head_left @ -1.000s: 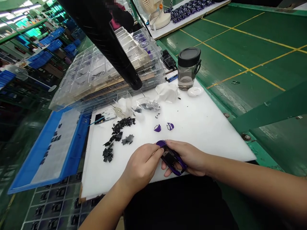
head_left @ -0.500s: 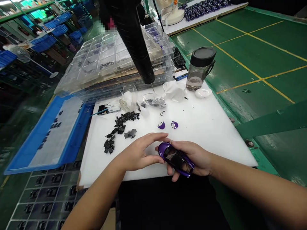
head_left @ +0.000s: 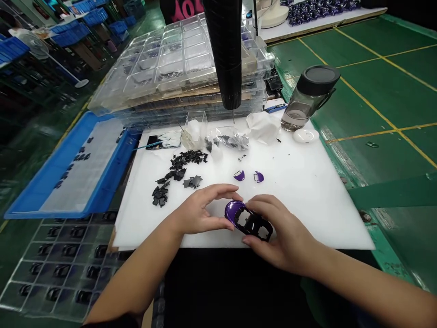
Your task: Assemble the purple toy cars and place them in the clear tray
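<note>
A toy car body [head_left: 235, 210] with a glossy purple rounded end and a black open frame is held over the front edge of the white work board [head_left: 317, 209]. My left hand [head_left: 201, 210] pinches its purple end between thumb and fingers. Around the black end, my right hand [head_left: 290, 230] grips with the thumb below and the fingers above. Beyond my hands lie two small purple curved pieces [head_left: 258, 176], with tiny dark bits [head_left: 242, 158] behind them. Several black plastic pieces [head_left: 184, 158] are heaped on the left, beside a few flat dark grey plates [head_left: 193, 182].
A black power screwdriver [head_left: 232, 59] hangs over the board, bit downward. Stacked clear compartment trays [head_left: 143, 107] stand behind it. A drinking bottle [head_left: 307, 98] and small white dish [head_left: 306, 135] sit at back right. At left are a blue bin [head_left: 99, 200] and a compartment tray [head_left: 48, 262].
The car body has been turned so its black frame faces up. My right hand has shifted from cradling beneath to gripping its sides. My view has swung slightly left.
</note>
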`<action>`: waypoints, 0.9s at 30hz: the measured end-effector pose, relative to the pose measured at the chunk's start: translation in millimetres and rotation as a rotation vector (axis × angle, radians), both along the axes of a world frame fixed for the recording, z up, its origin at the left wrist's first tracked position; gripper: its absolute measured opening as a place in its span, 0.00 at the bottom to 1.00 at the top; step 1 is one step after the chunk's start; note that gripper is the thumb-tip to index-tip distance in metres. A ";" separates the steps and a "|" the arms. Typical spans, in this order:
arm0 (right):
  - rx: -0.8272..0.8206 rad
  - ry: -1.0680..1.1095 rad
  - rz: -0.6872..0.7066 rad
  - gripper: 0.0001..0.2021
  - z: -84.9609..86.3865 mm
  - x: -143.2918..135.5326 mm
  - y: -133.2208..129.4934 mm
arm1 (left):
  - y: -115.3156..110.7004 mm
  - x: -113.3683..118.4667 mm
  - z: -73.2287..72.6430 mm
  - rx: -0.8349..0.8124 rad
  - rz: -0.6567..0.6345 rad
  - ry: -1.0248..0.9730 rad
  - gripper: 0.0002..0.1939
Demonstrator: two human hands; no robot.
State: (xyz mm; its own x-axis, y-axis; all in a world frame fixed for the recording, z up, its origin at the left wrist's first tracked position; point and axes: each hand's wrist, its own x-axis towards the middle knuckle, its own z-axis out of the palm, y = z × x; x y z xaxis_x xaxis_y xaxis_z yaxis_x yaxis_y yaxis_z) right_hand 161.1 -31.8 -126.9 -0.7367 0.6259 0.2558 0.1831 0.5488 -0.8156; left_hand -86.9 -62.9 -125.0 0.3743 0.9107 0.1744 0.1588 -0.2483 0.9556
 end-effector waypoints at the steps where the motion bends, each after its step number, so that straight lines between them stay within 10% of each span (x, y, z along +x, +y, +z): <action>1: 0.074 -0.009 0.021 0.27 -1.6 0.3 -1.3 | -0.1 -0.3 0.3 -0.002 0.006 0.000 0.35; 18: 0.252 -0.111 0.046 0.25 -11.0 -3.7 -5.4 | -1.9 -1.6 0.1 -0.031 0.046 0.037 0.36; 27: -0.079 0.039 -0.001 0.22 -10.3 -7.3 -7.1 | 0.9 7.4 6.4 -0.100 0.105 0.060 0.34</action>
State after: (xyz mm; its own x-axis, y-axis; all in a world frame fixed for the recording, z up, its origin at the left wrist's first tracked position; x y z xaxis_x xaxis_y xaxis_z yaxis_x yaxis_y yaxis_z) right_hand 153.8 -38.9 -137.3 -0.7263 0.6464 0.2336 0.1514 0.4819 -0.8630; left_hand -79.5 -62.1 -118.7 0.2832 0.9572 0.0606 0.2367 -0.1309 0.9627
